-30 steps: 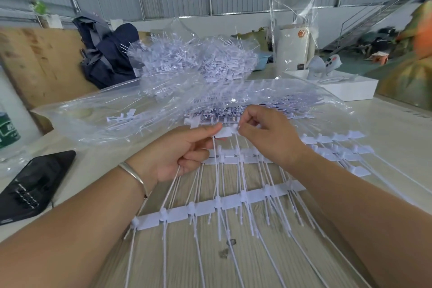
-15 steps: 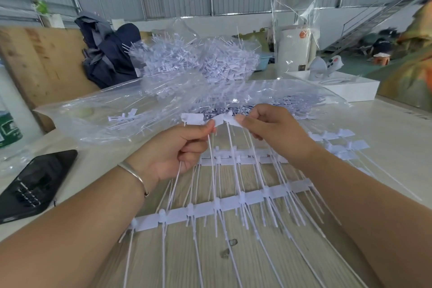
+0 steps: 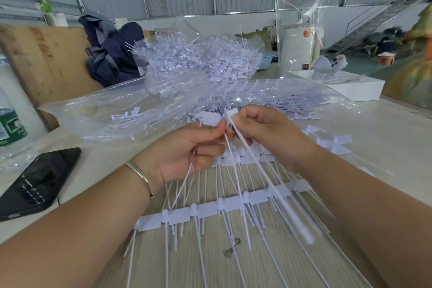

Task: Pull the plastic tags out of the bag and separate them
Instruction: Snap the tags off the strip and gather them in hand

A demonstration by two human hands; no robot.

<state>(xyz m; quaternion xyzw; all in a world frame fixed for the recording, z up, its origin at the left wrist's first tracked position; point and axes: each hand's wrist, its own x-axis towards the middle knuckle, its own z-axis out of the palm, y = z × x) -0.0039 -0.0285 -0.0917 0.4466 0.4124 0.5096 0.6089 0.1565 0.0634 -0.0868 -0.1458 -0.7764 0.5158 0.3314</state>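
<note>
- While both hands meet in front of the clear plastic bag [image 3: 98, 121], the left hand [image 3: 187, 152] pinches a white tag head [image 3: 208, 118] between thumb and forefinger, other fingers curled around tails.
- Right hand [image 3: 264, 133] pinches the neighbouring tag head [image 3: 232, 112]; its tail [image 3: 268, 177] runs down and toward the person, blurred at the low end.
- Key relation: the two heads sit side by side, touching or nearly so, long axes running away from the bag mouth toward the person. Split line lies between the two thumbs.
- Judgement: next move is hands apart sideways, across the tails.
- Joined tag strips [image 3: 205, 211] lie flat on the table [image 3: 385, 133] under the forearms; more tags inside the bag.
- Loose tag pile [image 3: 198, 58] behind the bag.
</note>
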